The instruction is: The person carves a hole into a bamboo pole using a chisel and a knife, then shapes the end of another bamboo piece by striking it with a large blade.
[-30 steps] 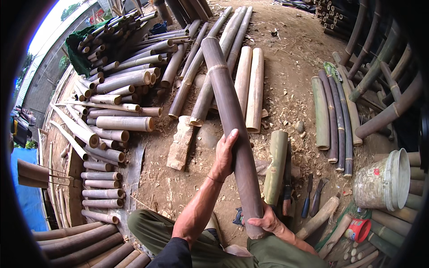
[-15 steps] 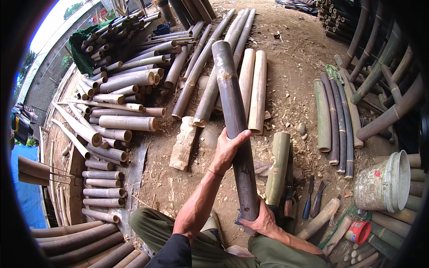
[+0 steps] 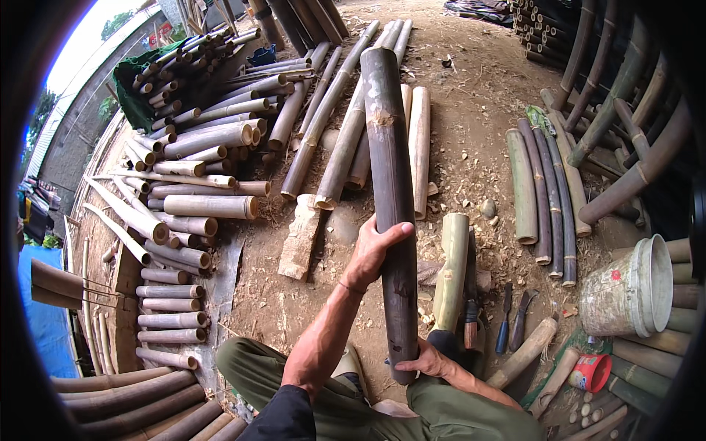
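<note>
While the left hand (image 3: 370, 253) and right hand (image 3: 429, 360) grip 1 dark bamboo culm section (image 3: 392, 176) at frame centre, its long axis runs near-vertical, top leaning slightly left | left thumb crosses mid-length; right thumb, near the lower end; other fingers partly hidden | lower right: tilted whitish bucket (image 3: 616, 294), red tub (image 3: 585, 373); contents of the 2 unclear

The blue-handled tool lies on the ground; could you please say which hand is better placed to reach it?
Probably the right hand: holding the dark bamboo pole near its bottom, it is closer to the blue-handled tool; the left hand grips higher.
</note>
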`<state>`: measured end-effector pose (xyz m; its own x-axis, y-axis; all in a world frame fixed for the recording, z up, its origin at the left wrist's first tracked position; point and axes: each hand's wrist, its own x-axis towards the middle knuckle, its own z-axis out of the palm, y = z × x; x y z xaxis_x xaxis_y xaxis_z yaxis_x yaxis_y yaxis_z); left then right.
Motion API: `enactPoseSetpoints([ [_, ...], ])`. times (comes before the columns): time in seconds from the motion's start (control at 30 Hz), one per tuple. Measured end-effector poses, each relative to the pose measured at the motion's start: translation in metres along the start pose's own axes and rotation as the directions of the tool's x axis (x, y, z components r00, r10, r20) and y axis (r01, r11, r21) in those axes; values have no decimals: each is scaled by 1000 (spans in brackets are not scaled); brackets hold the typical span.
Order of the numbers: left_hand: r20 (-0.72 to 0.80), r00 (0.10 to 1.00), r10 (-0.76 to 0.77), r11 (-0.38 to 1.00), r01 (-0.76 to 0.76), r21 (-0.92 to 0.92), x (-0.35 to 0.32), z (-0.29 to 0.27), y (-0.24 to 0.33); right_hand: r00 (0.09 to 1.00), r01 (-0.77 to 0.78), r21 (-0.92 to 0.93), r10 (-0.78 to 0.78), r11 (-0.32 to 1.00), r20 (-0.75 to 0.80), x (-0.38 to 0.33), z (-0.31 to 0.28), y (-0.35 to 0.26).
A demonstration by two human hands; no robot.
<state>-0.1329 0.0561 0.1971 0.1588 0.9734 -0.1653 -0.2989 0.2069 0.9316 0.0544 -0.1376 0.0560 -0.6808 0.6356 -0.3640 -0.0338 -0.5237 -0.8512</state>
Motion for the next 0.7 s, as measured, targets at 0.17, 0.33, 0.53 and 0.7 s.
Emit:
enactPoseSetpoints([
  [0.17,184,976,-116,955,160,-250,-1,-12,-9,900,-288,391,108,874,422,-12,6,-12],
  [0.33,-60,997,-44,997,48,61,0,-3,-18,987,-102,429,37,897,156,-16,15,-20],
  [0.53,-259,966,20,989,19,144,7,-5,-46,935,158,-93,-179,983,-307,-9,15,-23],
  [0.7,-226,970,-91,972,135,190,-6,4,-73,836,-195,-513,-132,836,-533,-10,24,-55],
])
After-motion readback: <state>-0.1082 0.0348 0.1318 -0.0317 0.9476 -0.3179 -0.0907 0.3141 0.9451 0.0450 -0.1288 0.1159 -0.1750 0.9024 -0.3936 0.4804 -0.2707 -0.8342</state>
